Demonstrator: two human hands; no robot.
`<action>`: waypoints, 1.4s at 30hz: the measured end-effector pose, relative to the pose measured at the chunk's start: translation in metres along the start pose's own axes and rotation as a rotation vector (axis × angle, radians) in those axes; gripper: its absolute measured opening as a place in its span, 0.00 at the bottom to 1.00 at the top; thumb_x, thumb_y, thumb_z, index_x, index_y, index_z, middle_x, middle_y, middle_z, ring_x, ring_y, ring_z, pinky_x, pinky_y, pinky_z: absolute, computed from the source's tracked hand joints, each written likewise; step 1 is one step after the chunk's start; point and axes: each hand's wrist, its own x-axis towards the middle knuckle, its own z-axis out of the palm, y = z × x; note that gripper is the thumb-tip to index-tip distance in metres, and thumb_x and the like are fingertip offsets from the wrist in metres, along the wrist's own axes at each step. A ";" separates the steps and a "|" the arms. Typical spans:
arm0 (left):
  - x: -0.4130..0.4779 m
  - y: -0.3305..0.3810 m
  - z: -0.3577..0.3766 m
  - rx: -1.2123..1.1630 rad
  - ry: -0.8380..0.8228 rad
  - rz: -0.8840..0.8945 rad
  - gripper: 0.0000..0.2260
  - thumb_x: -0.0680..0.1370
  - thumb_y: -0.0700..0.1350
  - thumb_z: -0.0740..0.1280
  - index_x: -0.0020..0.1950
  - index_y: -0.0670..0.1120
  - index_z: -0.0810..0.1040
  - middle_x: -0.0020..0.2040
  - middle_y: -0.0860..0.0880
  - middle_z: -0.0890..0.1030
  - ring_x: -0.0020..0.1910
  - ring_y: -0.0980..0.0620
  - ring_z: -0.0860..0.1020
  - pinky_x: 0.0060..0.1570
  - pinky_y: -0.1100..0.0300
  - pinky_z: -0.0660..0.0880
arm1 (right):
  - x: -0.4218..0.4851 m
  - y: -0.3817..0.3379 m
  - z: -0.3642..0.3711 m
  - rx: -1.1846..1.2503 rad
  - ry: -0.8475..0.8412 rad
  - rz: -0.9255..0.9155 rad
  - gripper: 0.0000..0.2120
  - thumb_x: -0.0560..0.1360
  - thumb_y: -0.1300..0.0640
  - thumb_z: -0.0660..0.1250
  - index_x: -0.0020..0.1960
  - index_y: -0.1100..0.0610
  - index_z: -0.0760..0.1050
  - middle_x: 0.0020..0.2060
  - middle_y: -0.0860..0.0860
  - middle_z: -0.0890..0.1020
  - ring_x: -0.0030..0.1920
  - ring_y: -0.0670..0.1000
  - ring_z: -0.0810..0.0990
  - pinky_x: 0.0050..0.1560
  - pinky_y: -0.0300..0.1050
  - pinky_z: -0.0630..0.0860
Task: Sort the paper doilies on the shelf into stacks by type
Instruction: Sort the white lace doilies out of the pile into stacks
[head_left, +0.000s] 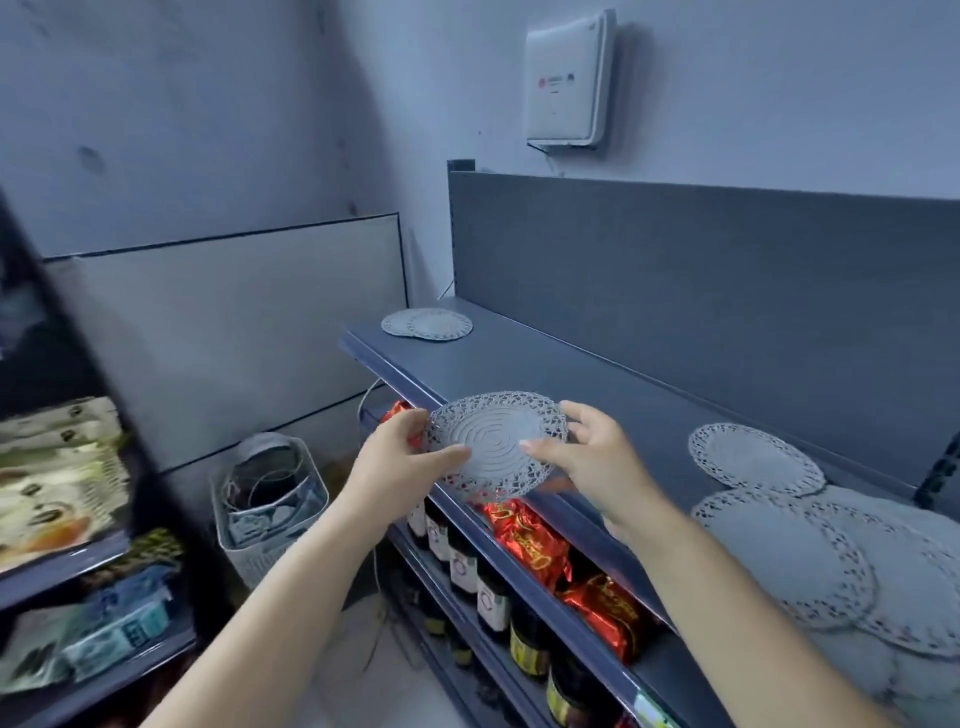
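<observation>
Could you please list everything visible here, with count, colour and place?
round grey paper doily with ringed centre and lacy rim: one, grey, held above the shelf's front edge
large grey paper doilies: several overlapping, grey, near right end of the shelf
small grey paper doilies: two overlapping, grey, far end of the shelf
dark grey metal shelf: one, along the wall
red foil packets: at least three, red, tier below
dark labelled jars: several, dark, lower tier
grey plastic basket: one, on the floor at left
white wall box: one, above the shelf
printed packets: several, mixed colours, left shelving
left hand: pinches the doily's left rim
right hand: holds its right rim
</observation>
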 end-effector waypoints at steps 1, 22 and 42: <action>0.014 -0.006 -0.007 -0.002 0.003 0.003 0.29 0.70 0.49 0.75 0.69 0.45 0.71 0.63 0.50 0.77 0.58 0.51 0.76 0.61 0.58 0.71 | 0.012 0.000 0.012 -0.002 -0.013 -0.002 0.38 0.67 0.58 0.76 0.72 0.54 0.62 0.68 0.52 0.70 0.62 0.56 0.76 0.57 0.59 0.78; 0.389 -0.075 -0.041 0.235 -0.080 -0.013 0.31 0.71 0.54 0.72 0.72 0.49 0.66 0.69 0.51 0.70 0.60 0.52 0.73 0.60 0.58 0.70 | 0.361 0.013 0.137 -0.224 0.009 0.015 0.33 0.70 0.55 0.73 0.72 0.51 0.65 0.67 0.46 0.70 0.62 0.51 0.76 0.64 0.53 0.73; 0.494 -0.004 0.079 0.783 -0.392 0.906 0.30 0.75 0.69 0.50 0.55 0.45 0.73 0.55 0.49 0.79 0.59 0.45 0.72 0.51 0.55 0.67 | 0.347 0.008 0.064 -1.155 0.551 0.321 0.23 0.77 0.45 0.61 0.70 0.47 0.65 0.66 0.42 0.72 0.67 0.48 0.68 0.59 0.43 0.69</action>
